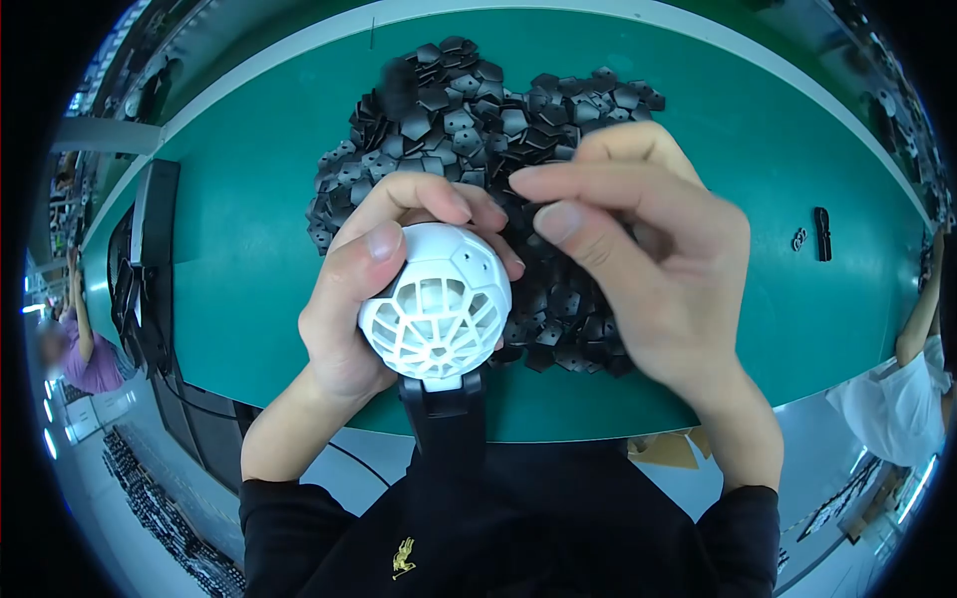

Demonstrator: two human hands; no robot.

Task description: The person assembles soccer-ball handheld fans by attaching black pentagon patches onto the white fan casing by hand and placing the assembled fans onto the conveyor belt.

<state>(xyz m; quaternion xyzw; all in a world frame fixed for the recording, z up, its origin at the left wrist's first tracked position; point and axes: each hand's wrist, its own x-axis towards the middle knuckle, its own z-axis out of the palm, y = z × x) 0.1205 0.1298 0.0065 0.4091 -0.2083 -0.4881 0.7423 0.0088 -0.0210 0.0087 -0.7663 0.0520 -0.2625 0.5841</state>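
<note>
White ball: the white ball (436,307) is in the left hand (342,309), held up over the worktop (234,269) on the near-edge side of the pile; its lattice half faces the camera and the near edge, smoother panels toward the far edge
Left grip: wrapped round the ball, thumb along its left side, fingers curling over the far side; so the lattice stays uncovered
Right hand: the right hand (663,264) is up beside the ball, clear of it, thumb and fingertips bunched close; honestly can't tell if anything's pinched in there
Black pieces: a big heap of black pieces (459,122) runs down the middle from near the far edge; part sits under the hands
Right edge: small black item (822,234) near it
</note>
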